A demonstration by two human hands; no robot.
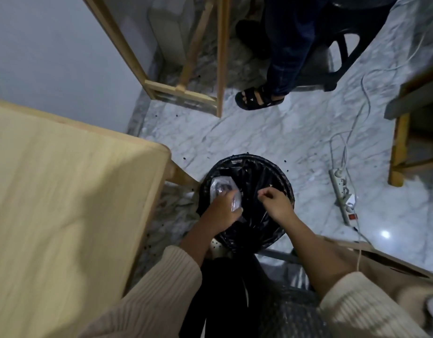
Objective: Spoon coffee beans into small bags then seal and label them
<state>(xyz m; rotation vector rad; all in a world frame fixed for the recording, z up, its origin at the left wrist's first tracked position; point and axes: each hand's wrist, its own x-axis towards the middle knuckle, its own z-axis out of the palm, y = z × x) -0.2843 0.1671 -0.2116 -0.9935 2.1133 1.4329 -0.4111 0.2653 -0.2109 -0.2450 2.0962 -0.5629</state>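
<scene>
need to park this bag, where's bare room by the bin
The wooden tabletop left of the bin is bare. The marble floor between bin and sandalled foot holds only scattered dark specks. Crowded: power strip and cables right of the bin; left hand with the clear bag and right hand fill its mouth.

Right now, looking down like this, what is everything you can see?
Table: one, pale wood, left.
Bin: one, black, lined black, centre floor.
Clear bag: one, dark contents, over the bin.
Dark specks: several, likely beans, scattered on floor.
Power strip: one, white, right floor.
Wooden frame: one, pale, top.
Another person's leg: one, dark trousers, black sandal, top.
Chair: one, black, top right.
Floor: white marble.
Sleeves: two, cream.
Left hand: grips the clear bag.
Right hand: fingers curled over the bin, grip unclear.
</scene>
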